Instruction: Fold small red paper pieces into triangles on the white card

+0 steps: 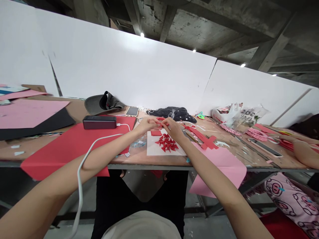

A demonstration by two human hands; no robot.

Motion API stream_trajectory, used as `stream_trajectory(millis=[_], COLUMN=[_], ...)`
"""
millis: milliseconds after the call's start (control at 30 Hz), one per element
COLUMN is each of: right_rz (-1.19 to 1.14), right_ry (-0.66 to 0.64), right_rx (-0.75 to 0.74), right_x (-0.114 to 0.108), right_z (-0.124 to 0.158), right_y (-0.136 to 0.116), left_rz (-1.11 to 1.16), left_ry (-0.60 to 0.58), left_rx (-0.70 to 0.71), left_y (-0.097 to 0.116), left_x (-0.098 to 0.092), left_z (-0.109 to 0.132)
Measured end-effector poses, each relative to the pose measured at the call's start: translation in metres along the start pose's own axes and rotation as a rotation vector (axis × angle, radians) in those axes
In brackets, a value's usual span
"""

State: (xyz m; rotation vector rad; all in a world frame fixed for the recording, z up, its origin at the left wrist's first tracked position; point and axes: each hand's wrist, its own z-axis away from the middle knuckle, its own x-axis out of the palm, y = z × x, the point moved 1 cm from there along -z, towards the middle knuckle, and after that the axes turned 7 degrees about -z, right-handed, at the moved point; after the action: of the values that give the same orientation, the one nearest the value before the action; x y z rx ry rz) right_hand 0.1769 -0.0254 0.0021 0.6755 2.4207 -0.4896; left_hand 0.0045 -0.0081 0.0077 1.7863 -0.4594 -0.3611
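Both hands meet over the table around a strip of red paper. My left hand pinches its left side, and my right hand grips the right side between thumb and fingers. Just below them, a heap of small folded red paper pieces lies on a white sheet. A short red paper piece rests near the sheet's upper left corner. To the right of my right hand, several red paper strips lie crossed over one another.
Left are a black power bank with a white cable, a large red sheet, a cap and a phone. Pink paper overhangs the front edge. Farther right lie another phone, plastic bags and another person's hand.
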Motion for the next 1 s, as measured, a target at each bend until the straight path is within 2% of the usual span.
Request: stream_trajectory(millis=[100,200,467,633,700,833,900,1000], right_rz=[0.035,0.098,0.287,0.227,0.124,-0.128,-0.227,-0.301], right_ry=[0.009,0.000,-0.021,-0.045,-0.016,0.124,0.083,0.004], right_rx=[0.005,-0.015,-0.162,-0.191,-0.122,0.207,0.322,0.361], right_x=[0.0003,0.0007,-0.0005,-0.0003,-0.0010,-0.0016,0.0004,0.0037], right_z=[-0.0002,-0.0011,-0.0005,0.0005,0.0008,0.0021,0.0027,0.0026], right_y=[-0.0002,-0.0012,0.0038,0.0037,0.0014,0.0016,0.0031,0.0033], left_rz=[-0.092,-0.045,0.184,0.169,0.129,-0.022,-0.121,-0.223], left_ry=[0.047,0.037,-0.105,-0.114,-0.074,0.012,0.032,0.030], left_rx=[0.063,0.053,-0.122,-0.185,-0.149,0.028,0.124,0.248], left_y=[-0.0011,-0.0029,-0.0070,-0.0063,-0.0051,-0.0017,-0.0013,-0.0029], left_x=[0.0023,0.0015,-0.0061,-0.0069,-0.0068,-0.0051,-0.0038,-0.0026], left_z=[-0.0011,-0.0016,-0.0071,-0.0060,-0.0042,-0.0029,-0.0040,-0.0058])
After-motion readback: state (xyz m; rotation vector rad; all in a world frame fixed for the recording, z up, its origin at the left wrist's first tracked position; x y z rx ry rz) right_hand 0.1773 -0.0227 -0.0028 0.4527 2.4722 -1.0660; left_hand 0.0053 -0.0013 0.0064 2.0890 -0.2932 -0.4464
